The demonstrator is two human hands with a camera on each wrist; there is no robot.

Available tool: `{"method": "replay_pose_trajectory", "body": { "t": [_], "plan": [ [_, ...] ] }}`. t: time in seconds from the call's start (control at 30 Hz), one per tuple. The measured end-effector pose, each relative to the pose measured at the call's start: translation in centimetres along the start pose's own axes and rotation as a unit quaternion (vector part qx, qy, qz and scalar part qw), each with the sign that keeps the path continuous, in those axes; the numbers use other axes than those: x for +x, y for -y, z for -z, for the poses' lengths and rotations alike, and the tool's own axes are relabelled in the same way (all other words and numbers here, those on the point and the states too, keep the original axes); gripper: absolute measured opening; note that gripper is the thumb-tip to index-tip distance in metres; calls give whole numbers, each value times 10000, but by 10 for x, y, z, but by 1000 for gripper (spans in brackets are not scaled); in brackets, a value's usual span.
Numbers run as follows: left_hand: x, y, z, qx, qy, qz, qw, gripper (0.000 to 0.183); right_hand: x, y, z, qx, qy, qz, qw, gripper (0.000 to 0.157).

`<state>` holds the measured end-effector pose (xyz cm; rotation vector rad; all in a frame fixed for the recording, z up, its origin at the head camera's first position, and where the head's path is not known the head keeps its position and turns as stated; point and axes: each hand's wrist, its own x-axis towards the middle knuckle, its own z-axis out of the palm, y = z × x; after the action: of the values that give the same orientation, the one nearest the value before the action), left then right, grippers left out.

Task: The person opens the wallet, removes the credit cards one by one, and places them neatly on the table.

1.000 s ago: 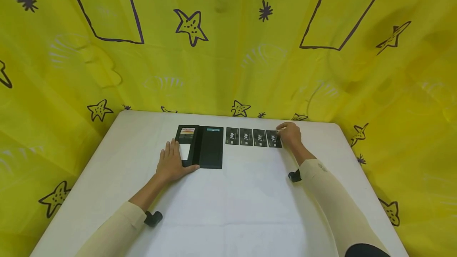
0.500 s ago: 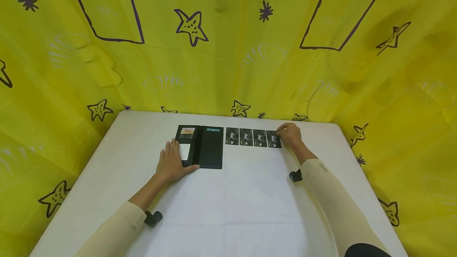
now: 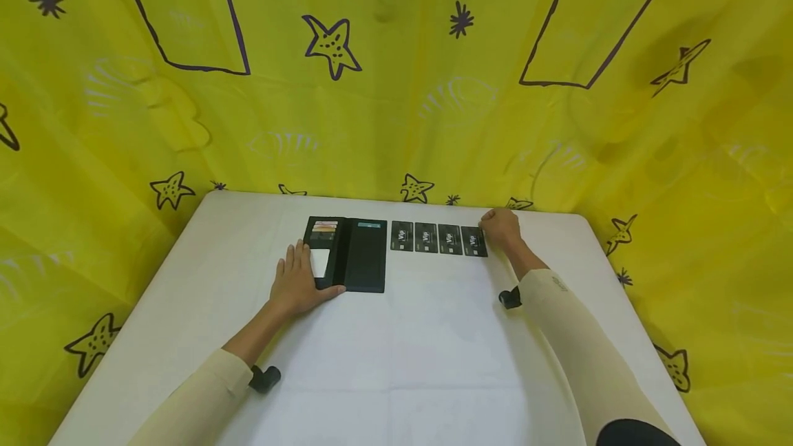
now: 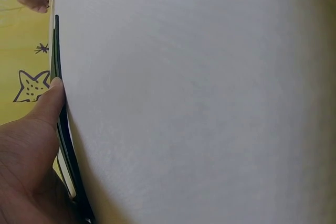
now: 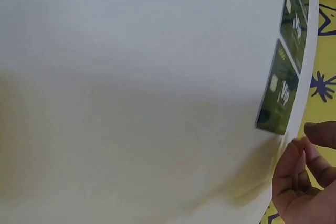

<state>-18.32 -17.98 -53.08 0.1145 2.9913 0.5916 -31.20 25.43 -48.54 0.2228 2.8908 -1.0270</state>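
An unfolded black card wallet [image 3: 365,260] lies near the back of the table. My left hand [image 3: 296,284] rests flat on its left half, fingers straight, with the thumb [image 4: 50,100] stretched along the near edge. A white card [image 3: 320,262] shows beside the fingers in a lower pocket. Several black "Vip" cards stand in a row right of the wallet, from the leftmost card [image 3: 402,236] to the rightmost card [image 3: 474,241]. My right hand [image 3: 503,227] is just beyond that last card's right edge; in the right wrist view its loosely bent fingers [image 5: 289,169] and thumb hold nothing.
Several coloured cards [image 3: 325,231] sit in the wallet's upper left slots, and a blue card edge [image 3: 369,225] shows at the top right. The white table [image 3: 396,349] ends close behind the cards, against a yellow curtain [image 3: 396,122] with drawn stars.
My right fingers have come away from the corner of the rightmost card, rising slightly. The left hand, the wallet and the row of cards have stayed in place.
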Motion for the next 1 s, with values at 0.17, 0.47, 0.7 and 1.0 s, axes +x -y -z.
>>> {"method": "replay_pose_trajectory", "body": {
  "t": [0.17,0.47,0.7,1.0],
  "plan": [
    [1,1,-1,12,-23,-10,10000,128,4,13,-6,114,-329,6,9994,28],
    [-1,0,1,-32,42,38,10000,129,9,36,-20,33,-159,493,9987,27],
    [-1,-1,0,-62,17,35,10000,128,8,54,-34,183,130,723,9971,23],
    [0,-1,1,-18,34,58,10000,129,8,75,-53,890,513,791,9916,23]
  ]
}}
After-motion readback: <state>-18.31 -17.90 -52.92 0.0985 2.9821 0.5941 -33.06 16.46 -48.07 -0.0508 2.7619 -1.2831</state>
